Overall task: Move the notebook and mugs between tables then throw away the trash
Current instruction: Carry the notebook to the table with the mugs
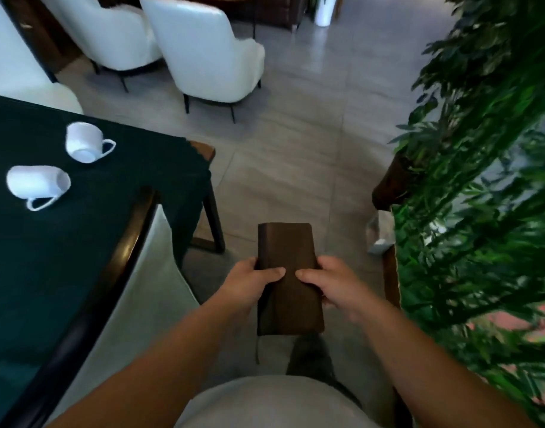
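Observation:
A brown notebook point(286, 242) is held flat in front of me, above the tiled floor, with a thin ribbon hanging from its near end. My left hand point(252, 281) grips its left edge and my right hand point(333, 282) grips its right edge, thumbs on the cover. Two white mugs lie on their sides on the dark green tablecloth point(33, 273) at the left: one point(84, 142) farther away, one point(38, 183) nearer. Both mugs are well away from my hands.
A chair with a dark curved back point(119, 264) is pushed against the table's near side. White armchairs point(209, 57) stand ahead on the grey tiled floor point(311, 134). A leafy green plant wall point(481, 196) fills the right. Something small and pale point(377, 239) lies at its base.

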